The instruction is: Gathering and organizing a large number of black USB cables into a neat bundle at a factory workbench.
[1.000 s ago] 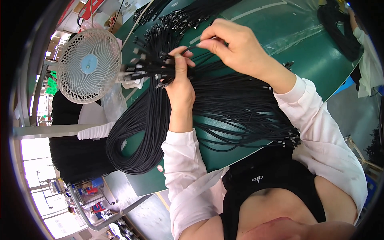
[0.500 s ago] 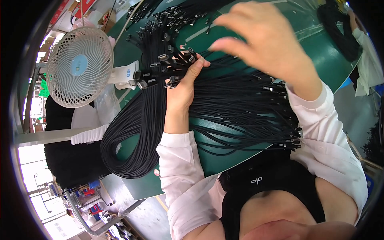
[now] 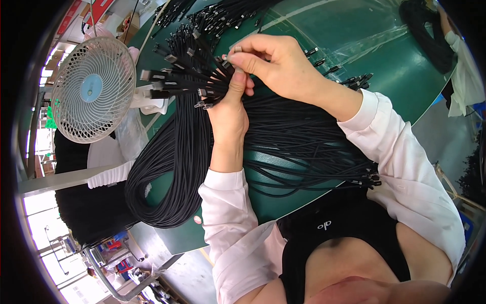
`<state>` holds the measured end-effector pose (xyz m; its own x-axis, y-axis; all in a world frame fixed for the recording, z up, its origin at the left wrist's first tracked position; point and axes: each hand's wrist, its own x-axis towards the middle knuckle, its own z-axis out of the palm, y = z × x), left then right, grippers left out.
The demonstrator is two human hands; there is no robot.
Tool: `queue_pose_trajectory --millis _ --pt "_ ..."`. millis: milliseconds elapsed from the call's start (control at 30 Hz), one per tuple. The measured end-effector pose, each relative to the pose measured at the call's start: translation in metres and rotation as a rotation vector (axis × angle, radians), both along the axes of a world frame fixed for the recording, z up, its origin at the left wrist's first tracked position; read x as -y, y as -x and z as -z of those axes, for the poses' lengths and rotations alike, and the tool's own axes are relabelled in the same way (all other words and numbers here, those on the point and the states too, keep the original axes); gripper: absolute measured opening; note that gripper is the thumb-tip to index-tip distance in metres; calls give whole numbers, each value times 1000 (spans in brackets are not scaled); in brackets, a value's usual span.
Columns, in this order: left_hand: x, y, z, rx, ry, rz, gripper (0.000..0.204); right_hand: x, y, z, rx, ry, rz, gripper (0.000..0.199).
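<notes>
My left hand (image 3: 230,109) is wrapped round a bunch of black cables, and their connector ends (image 3: 174,81) fan out past its thumb to the left. Right beside that thumb, my right hand (image 3: 283,66) pinches a single cable connector (image 3: 238,49) between thumb and fingertips. From the left fist a spread of black cables (image 3: 304,126) runs right across the green table (image 3: 268,162). Their far connector ends (image 3: 372,177) lie near the table's front edge. A thick looped bundle of black cables (image 3: 169,202) bends round to the left of my left forearm.
A white fan (image 3: 91,90) stands at the left, close to the connector ends. More cable bundles (image 3: 223,17) lie along the far side. Clear plastic film (image 3: 364,48) covers part of the table. At the far right are another black bundle (image 3: 428,35) and another person's pale sleeve (image 3: 460,76).
My right hand has come down and left to meet the left hand, and now pinches a connector. The left hand still grips the bunch, whose ends are turned and spread a little differently.
</notes>
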<state>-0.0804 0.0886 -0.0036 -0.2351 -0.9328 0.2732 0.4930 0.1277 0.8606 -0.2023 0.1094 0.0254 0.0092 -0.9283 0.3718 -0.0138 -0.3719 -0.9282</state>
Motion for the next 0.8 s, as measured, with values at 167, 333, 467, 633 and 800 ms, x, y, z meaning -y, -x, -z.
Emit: queue_pose_trajectory --millis 167,333,467,633,800 --pt "13 -1 5 65 42 -43 18 8 20 0 4 51 148 16" --pt "5 4 3 -31 -4 -107 22 3 9 1 -337 104 99 18" --pt "8 4 4 39 25 47 15 10 17 9 -269 200 222 14" --pt "6 2 6 40 26 -2 15 6 8 14 -13 -18 64 15" --pt "10 5 1 18 22 -105 14 11 10 20 -114 106 205 12"
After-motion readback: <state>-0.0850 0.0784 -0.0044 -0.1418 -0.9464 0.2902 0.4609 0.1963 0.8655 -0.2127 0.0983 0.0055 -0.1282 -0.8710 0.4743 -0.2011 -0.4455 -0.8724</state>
